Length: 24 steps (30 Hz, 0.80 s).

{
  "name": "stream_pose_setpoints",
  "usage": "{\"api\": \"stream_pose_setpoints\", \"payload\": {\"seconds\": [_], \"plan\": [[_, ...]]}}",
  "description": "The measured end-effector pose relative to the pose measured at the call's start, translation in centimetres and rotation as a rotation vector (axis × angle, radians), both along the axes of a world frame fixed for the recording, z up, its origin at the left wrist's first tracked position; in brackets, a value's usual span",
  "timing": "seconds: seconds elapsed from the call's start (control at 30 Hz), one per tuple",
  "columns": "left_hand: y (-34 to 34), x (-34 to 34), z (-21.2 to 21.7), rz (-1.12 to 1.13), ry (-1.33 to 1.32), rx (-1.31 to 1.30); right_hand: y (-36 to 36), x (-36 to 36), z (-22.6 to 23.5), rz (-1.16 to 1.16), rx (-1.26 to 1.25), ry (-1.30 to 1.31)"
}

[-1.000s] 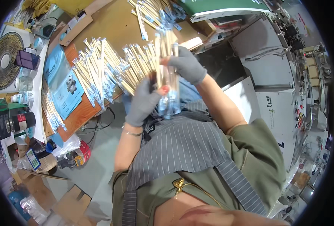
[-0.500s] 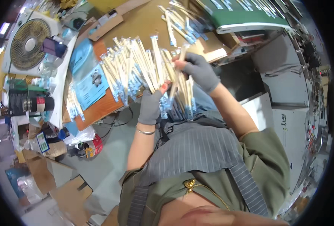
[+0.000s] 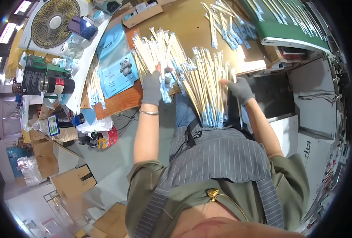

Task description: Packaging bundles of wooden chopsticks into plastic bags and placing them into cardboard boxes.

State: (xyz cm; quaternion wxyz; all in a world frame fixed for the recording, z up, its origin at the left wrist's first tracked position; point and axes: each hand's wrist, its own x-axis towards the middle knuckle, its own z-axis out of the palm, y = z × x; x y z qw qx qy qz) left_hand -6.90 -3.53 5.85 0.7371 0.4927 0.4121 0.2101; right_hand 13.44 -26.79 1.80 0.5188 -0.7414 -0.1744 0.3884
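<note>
My left hand (image 3: 151,88), in a grey glove with bare fingertips, is closed around wrapped chopsticks (image 3: 164,90) at the table's near edge. These are pale sticks in clear sleeves with blue ends. My right hand (image 3: 241,89), gloved alike, is closed on a slim packet of wrapped chopsticks (image 3: 240,113), partly hidden behind the hand. Just left of it, a thick bunch of wrapped chopsticks (image 3: 207,87) stands fanned out, blue ends down by my apron. Behind my left hand, more wrapped chopsticks (image 3: 157,43) lie in a heap.
Blue printed bags (image 3: 112,59) lie at the table's left, beside a few loose packets (image 3: 94,85). Another pile (image 3: 227,23) is at the back. A green board (image 3: 291,23) holds several packets at the far right. A fan (image 3: 54,25) and a dark flask (image 3: 56,85) stand left.
My hands have moved apart, the right one going right and lower, the left slightly up. The view has shifted too. The bunch by my apron now shows plainly between the hands.
</note>
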Motion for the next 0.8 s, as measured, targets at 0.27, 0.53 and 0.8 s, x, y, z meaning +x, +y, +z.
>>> {"api": "stream_pose_setpoints", "payload": {"seconds": [0.27, 0.53, 0.8], "plan": [[2.0, 1.0, 0.3, 0.032, -0.003, -0.104, -1.1, 0.5, -2.4, -0.02, 0.055, 0.015], [5.4, -0.6, -1.7, -0.076, 0.511, 0.938, -1.2, 0.3, 1.5, -0.04, 0.046, -0.494], [-7.0, 3.3, 5.1, -0.418, -0.018, 0.656, 2.4, 0.0, 9.6, 0.069, 0.664, 0.27]]}}
